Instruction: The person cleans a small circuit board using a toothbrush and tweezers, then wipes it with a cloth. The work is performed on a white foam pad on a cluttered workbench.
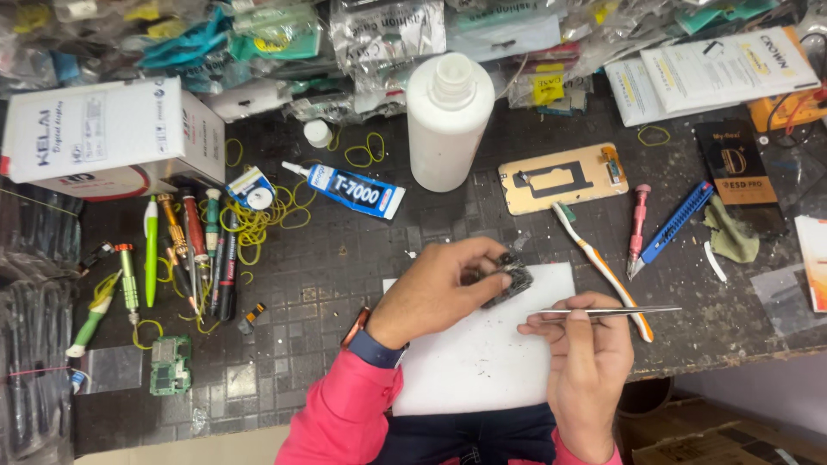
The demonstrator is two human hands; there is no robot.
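Observation:
My left hand [439, 288] pinches a small dark electronic part [515, 277] between thumb and fingers, just above a white sheet [482, 353] on the dark mat. My right hand [587, 366] grips thin metal tweezers [616, 311], which lie nearly level with their tips pointing right, away from the part. The two hands sit close together over the sheet, the right one below and to the right of the part. Pink sleeves cover both forearms, and a watch is on my left wrist.
A white bottle [448, 120], a glue tube [351, 188] and a gold phone frame [564, 177] lie behind the hands. A toothbrush [600, 263], a red screwdriver [637, 226] and a blue tool [676, 222] lie right. Screwdrivers [194, 250], yellow rubber bands, a green circuit board [170, 366] and a white box [112, 133] fill the left.

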